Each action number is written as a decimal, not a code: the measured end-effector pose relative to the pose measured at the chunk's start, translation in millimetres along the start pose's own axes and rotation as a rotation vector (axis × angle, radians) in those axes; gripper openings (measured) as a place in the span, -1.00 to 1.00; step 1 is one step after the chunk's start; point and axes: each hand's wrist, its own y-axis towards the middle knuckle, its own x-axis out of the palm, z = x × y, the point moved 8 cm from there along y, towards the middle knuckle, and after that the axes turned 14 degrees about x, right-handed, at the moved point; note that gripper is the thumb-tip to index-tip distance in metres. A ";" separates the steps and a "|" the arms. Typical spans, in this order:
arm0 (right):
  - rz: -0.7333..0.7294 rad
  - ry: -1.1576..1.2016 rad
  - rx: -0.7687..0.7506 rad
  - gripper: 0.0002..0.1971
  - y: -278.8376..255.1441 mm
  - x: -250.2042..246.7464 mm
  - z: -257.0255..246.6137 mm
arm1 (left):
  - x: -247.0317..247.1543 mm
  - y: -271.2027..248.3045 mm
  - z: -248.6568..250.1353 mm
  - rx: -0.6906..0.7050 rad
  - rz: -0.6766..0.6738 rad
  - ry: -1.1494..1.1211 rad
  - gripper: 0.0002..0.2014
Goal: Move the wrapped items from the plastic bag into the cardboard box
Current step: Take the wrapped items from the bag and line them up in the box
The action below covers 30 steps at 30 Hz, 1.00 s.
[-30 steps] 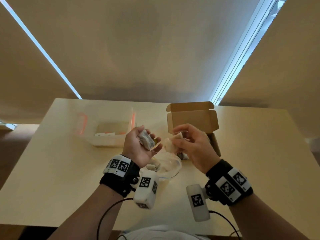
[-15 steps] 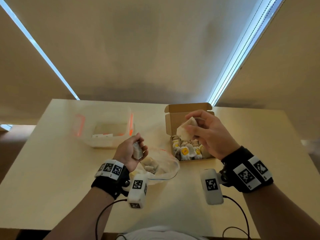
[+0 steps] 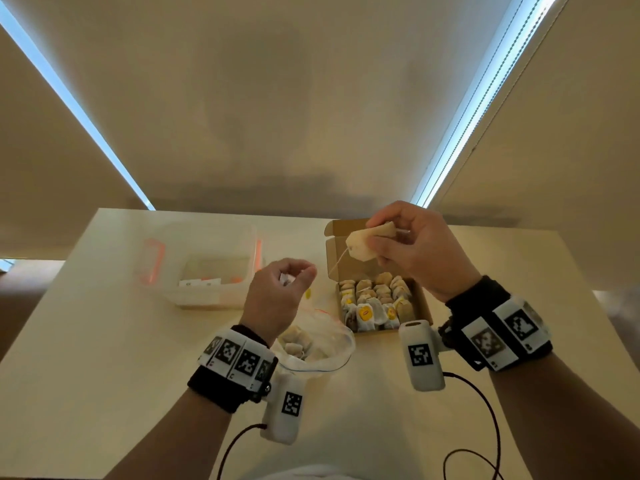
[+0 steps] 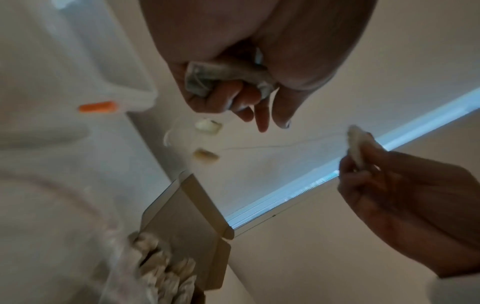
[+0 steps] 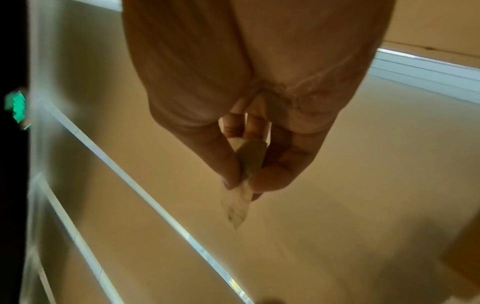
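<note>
My right hand pinches a pale wrapped tea bag in the air over the back of the open cardboard box, and the right wrist view shows thumb and fingers closed on the tea bag. A thin string trails from it toward the left. Several tea bags fill the box in rows. My left hand hovers above the clear plastic bag, its fingers curled round another wrapped item. More wrapped items lie in the bag.
A clear plastic container with orange latches stands at the back left of the pale table. The box's lid flap stands up at its far side. Two small paper tags dangle below my left hand. Cables run off both wrists.
My right hand lifted the tea bag out of the bag's mouth and carried it up and right over the box. My left hand turned and rose slightly, keeping its wrapped item.
</note>
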 end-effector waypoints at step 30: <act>-0.094 0.296 0.145 -0.82 -27.8 43.7 28.9 | 4.3 -4.0 58.8 0.147 -0.143 -0.250 -0.71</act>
